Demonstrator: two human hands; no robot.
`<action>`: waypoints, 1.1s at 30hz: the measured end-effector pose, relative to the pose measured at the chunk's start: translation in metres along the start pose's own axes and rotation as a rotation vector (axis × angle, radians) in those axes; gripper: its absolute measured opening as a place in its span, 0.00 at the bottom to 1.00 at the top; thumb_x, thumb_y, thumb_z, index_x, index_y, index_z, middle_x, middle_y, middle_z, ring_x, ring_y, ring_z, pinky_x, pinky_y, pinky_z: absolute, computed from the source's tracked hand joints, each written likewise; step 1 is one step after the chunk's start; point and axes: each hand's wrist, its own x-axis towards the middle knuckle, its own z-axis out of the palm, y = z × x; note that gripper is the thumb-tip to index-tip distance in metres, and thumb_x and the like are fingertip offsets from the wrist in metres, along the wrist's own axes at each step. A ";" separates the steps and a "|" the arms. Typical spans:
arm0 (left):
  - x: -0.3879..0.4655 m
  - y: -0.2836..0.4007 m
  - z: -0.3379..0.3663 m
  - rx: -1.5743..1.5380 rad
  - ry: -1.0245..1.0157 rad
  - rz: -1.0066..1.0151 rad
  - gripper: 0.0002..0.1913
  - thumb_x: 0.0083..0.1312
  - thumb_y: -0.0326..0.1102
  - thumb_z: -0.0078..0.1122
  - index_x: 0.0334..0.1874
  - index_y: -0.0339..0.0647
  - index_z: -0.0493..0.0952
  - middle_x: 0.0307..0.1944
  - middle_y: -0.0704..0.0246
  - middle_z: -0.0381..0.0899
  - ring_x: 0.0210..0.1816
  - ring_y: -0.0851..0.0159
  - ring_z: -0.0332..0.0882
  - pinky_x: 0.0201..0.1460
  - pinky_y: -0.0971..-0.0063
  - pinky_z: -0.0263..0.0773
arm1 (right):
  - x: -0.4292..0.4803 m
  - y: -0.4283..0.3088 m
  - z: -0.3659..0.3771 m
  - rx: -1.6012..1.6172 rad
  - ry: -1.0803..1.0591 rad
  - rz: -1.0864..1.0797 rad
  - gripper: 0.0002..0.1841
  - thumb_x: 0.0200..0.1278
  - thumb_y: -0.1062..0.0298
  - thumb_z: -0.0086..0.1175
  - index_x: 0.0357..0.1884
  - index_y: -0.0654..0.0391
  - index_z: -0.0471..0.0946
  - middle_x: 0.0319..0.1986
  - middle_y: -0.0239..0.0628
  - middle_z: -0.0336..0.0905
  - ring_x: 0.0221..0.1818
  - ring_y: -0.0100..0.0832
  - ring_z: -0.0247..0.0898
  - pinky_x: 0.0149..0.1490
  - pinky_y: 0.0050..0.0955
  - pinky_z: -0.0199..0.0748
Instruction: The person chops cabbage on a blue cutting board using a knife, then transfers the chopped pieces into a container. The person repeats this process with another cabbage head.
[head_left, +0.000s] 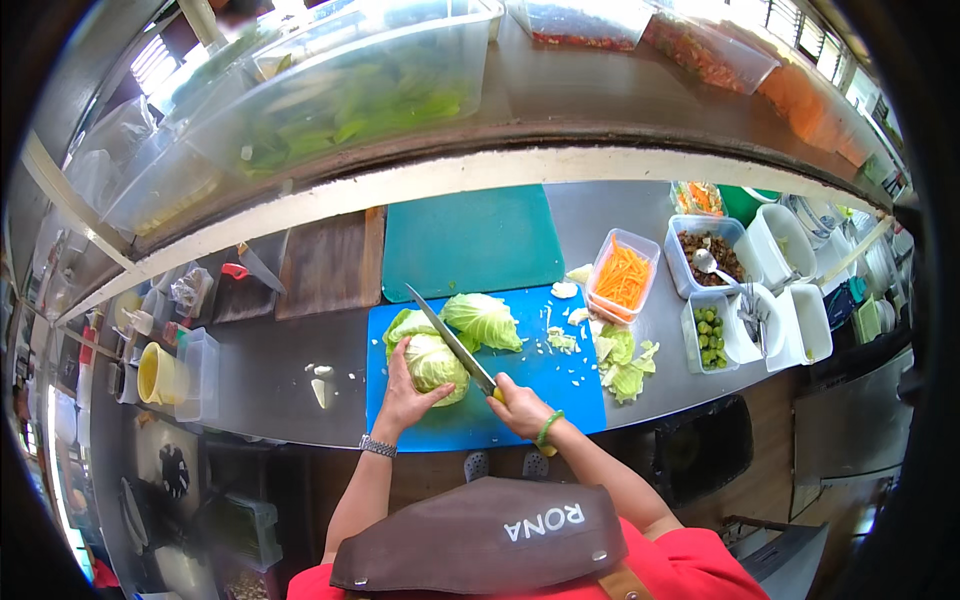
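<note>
My left hand (411, 391) presses on the near left side of a pale green cabbage piece (431, 367), thumb and fingers spread around it. In my right hand (520, 409) is the yellow handle of a long kitchen knife (455, 345). Its blade slants up and left, over or against the right side of that cabbage piece; whether it touches cannot be made out. Another cabbage piece (484, 322) lies just behind the blade, and more cabbage shows at the far left of the held piece. All of it rests on a blue cutting board (525, 416).
Cabbage scraps (624, 364) lie right of the board, near a tub of shredded carrot (621, 274). A green board (472, 244) adjoins at the back. Farther right stand a container of chopped brown food (709, 255) and small green fruits (709, 337). A shelf edge (525, 165) crosses overhead.
</note>
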 end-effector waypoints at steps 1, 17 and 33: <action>0.000 0.000 -0.002 -0.002 -0.028 0.004 0.59 0.48 0.50 0.82 0.75 0.34 0.49 0.68 0.48 0.60 0.70 0.49 0.61 0.74 0.59 0.58 | -0.009 -0.012 -0.012 0.146 -0.125 0.135 0.14 0.73 0.58 0.49 0.48 0.56 0.62 0.34 0.63 0.79 0.35 0.68 0.76 0.40 0.62 0.73; -0.013 -0.017 -0.005 -0.086 -0.015 -0.016 0.57 0.50 0.38 0.81 0.76 0.43 0.45 0.67 0.54 0.62 0.68 0.53 0.65 0.70 0.61 0.65 | 0.007 0.039 0.026 -0.144 0.051 0.121 0.18 0.72 0.54 0.50 0.50 0.57 0.62 0.41 0.65 0.79 0.45 0.70 0.74 0.51 0.61 0.71; -0.025 0.043 -0.020 0.188 0.106 0.130 0.41 0.52 0.38 0.77 0.68 0.43 0.65 0.64 0.54 0.69 0.67 0.50 0.66 0.72 0.55 0.62 | 0.002 0.060 0.012 -0.245 0.148 0.073 0.18 0.72 0.52 0.52 0.50 0.55 0.63 0.34 0.64 0.80 0.43 0.70 0.74 0.48 0.61 0.71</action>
